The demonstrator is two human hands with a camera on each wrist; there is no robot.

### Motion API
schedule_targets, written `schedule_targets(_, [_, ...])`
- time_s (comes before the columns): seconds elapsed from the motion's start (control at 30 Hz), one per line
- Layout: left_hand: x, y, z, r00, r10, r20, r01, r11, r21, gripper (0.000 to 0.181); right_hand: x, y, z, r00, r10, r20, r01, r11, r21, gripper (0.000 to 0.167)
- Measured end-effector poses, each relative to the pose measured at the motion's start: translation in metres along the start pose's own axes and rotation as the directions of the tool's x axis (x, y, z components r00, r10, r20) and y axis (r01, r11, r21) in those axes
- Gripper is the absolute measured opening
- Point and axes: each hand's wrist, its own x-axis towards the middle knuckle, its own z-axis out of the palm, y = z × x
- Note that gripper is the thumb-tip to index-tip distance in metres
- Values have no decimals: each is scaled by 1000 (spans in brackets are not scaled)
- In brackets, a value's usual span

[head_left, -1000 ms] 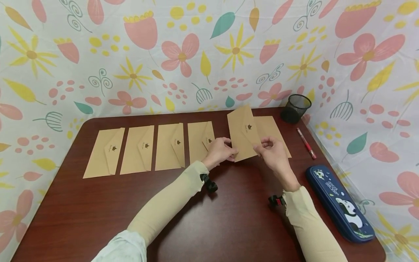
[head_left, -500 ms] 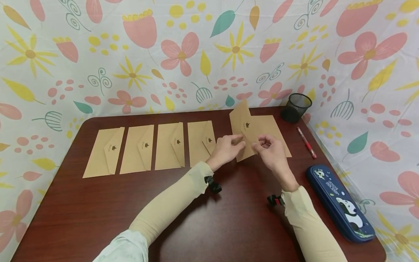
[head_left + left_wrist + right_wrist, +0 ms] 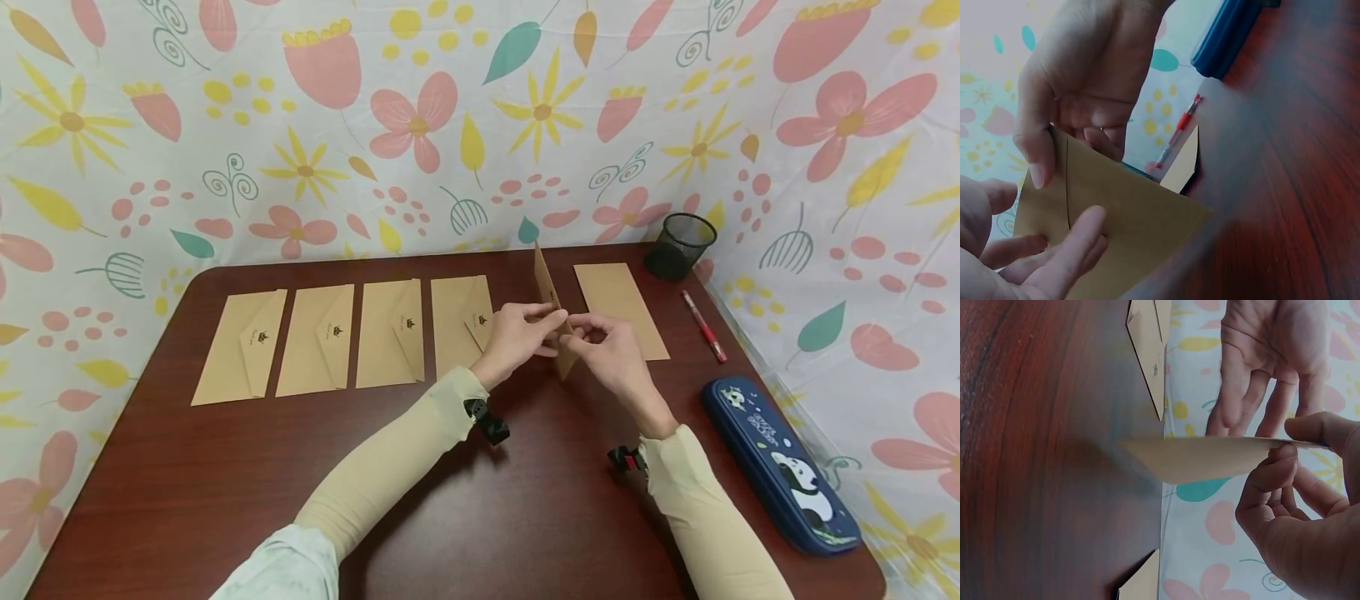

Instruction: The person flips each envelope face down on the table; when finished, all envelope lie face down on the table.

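A kraft-brown envelope (image 3: 547,279) stands on edge above the table, almost edge-on in the head view. My right hand (image 3: 613,352) pinches its near long edge between thumb and fingers, as the right wrist view shows. On the flap side, my left hand (image 3: 517,340) has its fingers fairly straight; the fingertips (image 3: 1092,219) lie against or just in front of the envelope's face. Another brown envelope (image 3: 622,308) lies flat to the right of the hands, plain side up. To the left, several matching envelopes (image 3: 388,333) lie in a row with their crown-printed flaps up.
A black mesh pen cup (image 3: 679,247) stands at the back right corner. Below it lie a red pen (image 3: 703,327) and a blue panda pencil case (image 3: 780,467) along the table's (image 3: 225,500) right edge. Floral cloth hangs behind and at the right.
The held envelope has turned from showing its flap face to nearly edge-on. My left hand has moved right and come up to it, while the right hand keeps its grip.
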Motion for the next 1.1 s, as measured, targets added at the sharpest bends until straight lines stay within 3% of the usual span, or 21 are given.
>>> schedule_targets(0.1, [-2, 2, 1, 1000, -9, -19, 8, 999, -54, 49, 0, 0, 1, 999, 6, 35, -6, 1000, 7, 29])
schedule_targets(0.27, [-3, 2, 2, 997, -26, -67, 23, 998, -55, 55, 0, -1, 3, 997, 10, 73, -9, 1000, -10, 32])
schedule_targets(0.4, [-2, 1, 4, 994, -44, -99, 37, 997, -72, 52, 0, -1, 6, 997, -2, 80, 4, 1000, -30, 36])
schedule_targets(0.63, [0, -1, 7, 983, -57, -172, 53, 998, -30, 44, 2, 0, 9, 994, -4, 107, 8, 999, -38, 39])
schedule_targets(0.83, [-1, -2, 6, 984, -44, -172, 26, 994, -104, 40, 4, 7, 7, 997, 39, 59, -34, 996, -83, 38])
schedule_targets(1.1, [0, -7, 2, 980, -66, -188, 51, 995, -86, 36, 5, 18, -2, 996, 88, -11, -89, 984, -154, 47])
